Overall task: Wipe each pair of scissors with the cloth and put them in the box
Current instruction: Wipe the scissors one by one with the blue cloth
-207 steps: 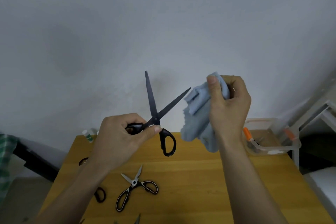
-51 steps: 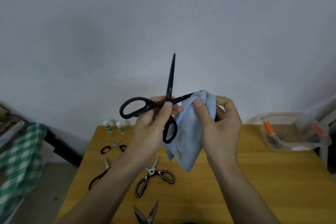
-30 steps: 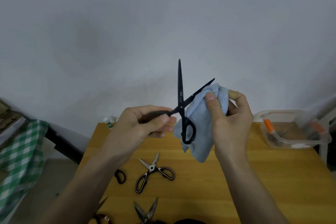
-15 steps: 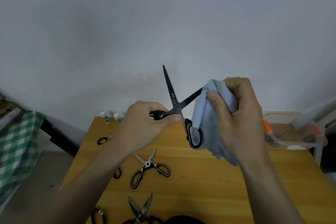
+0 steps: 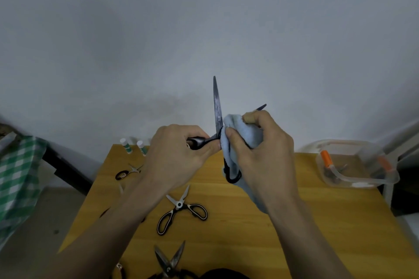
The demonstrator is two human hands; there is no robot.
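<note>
My left hand (image 5: 179,154) grips one handle of the black scissors (image 5: 217,106), held open above the table with one blade pointing up. My right hand (image 5: 260,152) holds the light blue cloth (image 5: 240,129) wrapped round the other blade, near the pivot; that blade's tip pokes out past my fingers. The second handle loop hangs below the cloth. A clear plastic box (image 5: 356,163) with orange clips stands at the table's far right with items inside. More scissors lie on the table: a black-and-white pair (image 5: 181,208), a grey pair (image 5: 170,260) at the near edge, a small pair (image 5: 128,172) at the left.
The wooden table (image 5: 294,222) stands against a plain wall. Two small white-and-green tubes (image 5: 133,146) stand at its far left corner. A green checked fabric (image 5: 15,179) hangs off to the left. Part of another pair of scissors shows under my left forearm.
My right hand has slid the cloth down the blade towards the pivot. The scissors have turned so one blade points straight up, and both hands have dropped slightly.
</note>
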